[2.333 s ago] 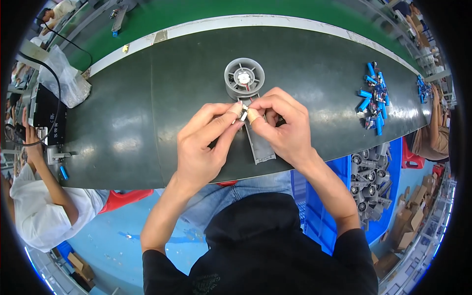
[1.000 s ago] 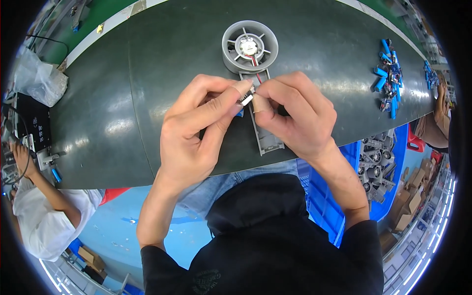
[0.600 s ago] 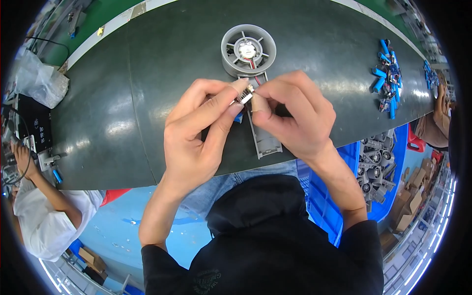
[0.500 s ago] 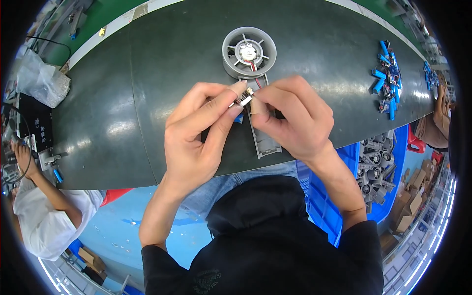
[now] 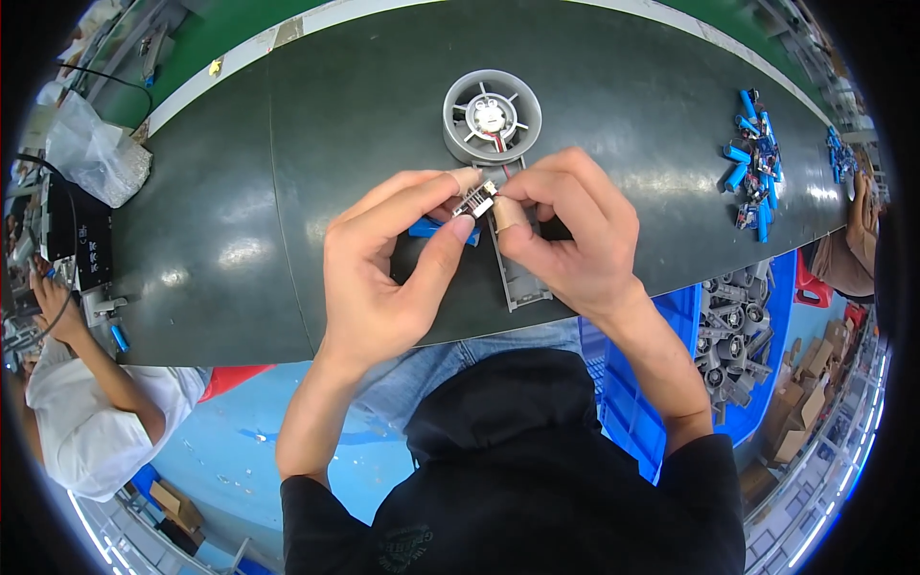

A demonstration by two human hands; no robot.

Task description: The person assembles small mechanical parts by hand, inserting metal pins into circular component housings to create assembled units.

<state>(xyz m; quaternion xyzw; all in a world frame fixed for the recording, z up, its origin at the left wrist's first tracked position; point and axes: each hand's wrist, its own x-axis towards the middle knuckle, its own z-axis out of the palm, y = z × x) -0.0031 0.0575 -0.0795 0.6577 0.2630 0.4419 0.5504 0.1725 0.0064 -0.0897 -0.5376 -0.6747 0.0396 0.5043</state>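
Observation:
My left hand (image 5: 383, 254) pinches a small circuit board (image 5: 476, 202) between thumb and fingers, its white-and-metal parts facing up. A blue cylindrical battery cell (image 5: 424, 228) shows beneath those fingers. At the board's far right end, the fingertips of my right hand (image 5: 580, 230) are pinched together, one finger wrapped in tan tape. A thin red wire (image 5: 506, 172) runs from the motor toward these fingertips, where its end is hidden. Just beyond my hands lies a grey plastic fan housing (image 5: 448, 131) with a round spoked ring; its open, trough-like handle (image 5: 523, 287) extends toward me under my right hand.
Blue cells with boards (image 5: 762, 172) lie heaped on the dark table (image 5: 355, 96) at right. A blue crate (image 5: 781, 326) of grey housings stands beside me. Co-workers sit at both sides; a clear plastic bag (image 5: 96, 158) lies far left.
The board has tilted flatter in my left hand, showing more of its face. More of the blue cell now shows below the fingers. My right hand has shifted slightly, still at the board's end.

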